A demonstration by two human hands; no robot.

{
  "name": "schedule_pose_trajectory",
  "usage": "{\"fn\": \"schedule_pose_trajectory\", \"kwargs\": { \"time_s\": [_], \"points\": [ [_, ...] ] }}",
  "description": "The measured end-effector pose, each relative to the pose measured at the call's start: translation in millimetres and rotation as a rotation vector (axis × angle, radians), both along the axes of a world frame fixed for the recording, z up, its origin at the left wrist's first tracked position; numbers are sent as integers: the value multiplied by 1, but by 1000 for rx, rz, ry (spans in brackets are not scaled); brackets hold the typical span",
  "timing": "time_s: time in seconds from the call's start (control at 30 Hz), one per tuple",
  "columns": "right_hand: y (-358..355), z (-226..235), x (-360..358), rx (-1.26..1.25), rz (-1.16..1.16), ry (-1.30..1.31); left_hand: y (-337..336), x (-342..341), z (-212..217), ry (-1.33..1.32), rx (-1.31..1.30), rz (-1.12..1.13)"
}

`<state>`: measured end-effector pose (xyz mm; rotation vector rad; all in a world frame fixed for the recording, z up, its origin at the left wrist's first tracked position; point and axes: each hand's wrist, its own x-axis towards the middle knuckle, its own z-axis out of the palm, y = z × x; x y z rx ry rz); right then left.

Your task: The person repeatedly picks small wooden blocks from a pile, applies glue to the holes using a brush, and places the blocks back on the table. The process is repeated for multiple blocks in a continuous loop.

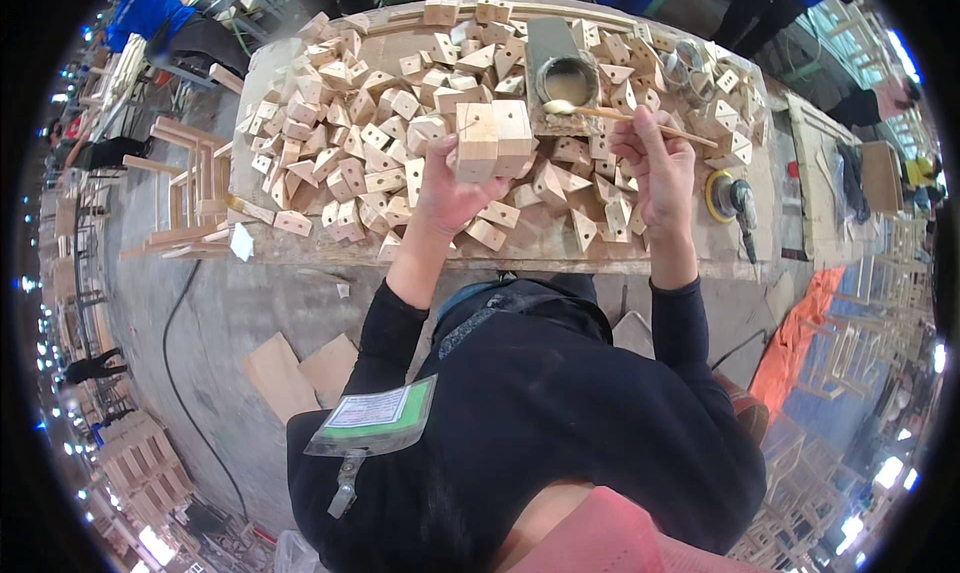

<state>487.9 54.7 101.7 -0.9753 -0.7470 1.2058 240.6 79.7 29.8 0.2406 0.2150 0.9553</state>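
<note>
— Hands first: what are they doing?

— Left hand [447,195] is closed around the lower end of a pair of wooden blocks [494,139], held upright just above the middle of the frame. Right hand [657,163], right of centre, pinches a thin wooden stick [620,117] between fingers and thumb.

— How do the blocks look?

— Pale, bare wood, two squared pieces side by side with a seam between them, end grain facing up. They are lifted over the tabletop [300,245], not resting on it.

— And the stick?

— It runs leftward from the hand toward the blocks; its tip is wet and glossy, near the open tin of glue [566,78] just beyond.

— What lies around?

— A heap of small wooden wedges [345,138], many with drilled holes, covers the upper left and centre. A sander with a yellow disc [730,199] lies at the right edge.
</note>
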Motion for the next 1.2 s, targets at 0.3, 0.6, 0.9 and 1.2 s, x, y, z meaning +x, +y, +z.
{"fn": "schedule_pose_trajectory", "kwargs": {
  "time_s": [0.3,0.6,0.9,1.2],
  "points": [
    [-17,16,-24,43,55,-79,-20,1,36,51,125,-33],
    [-22,22,-32,147,47,-78,-25,1,44,94,81,41],
    [-35,24,-29,192,93,-64,-25,0,43,79,115,89],
    [-30,38,-27,177,82,-89,-17,7,59,-358,1,-86]
  ]
}}
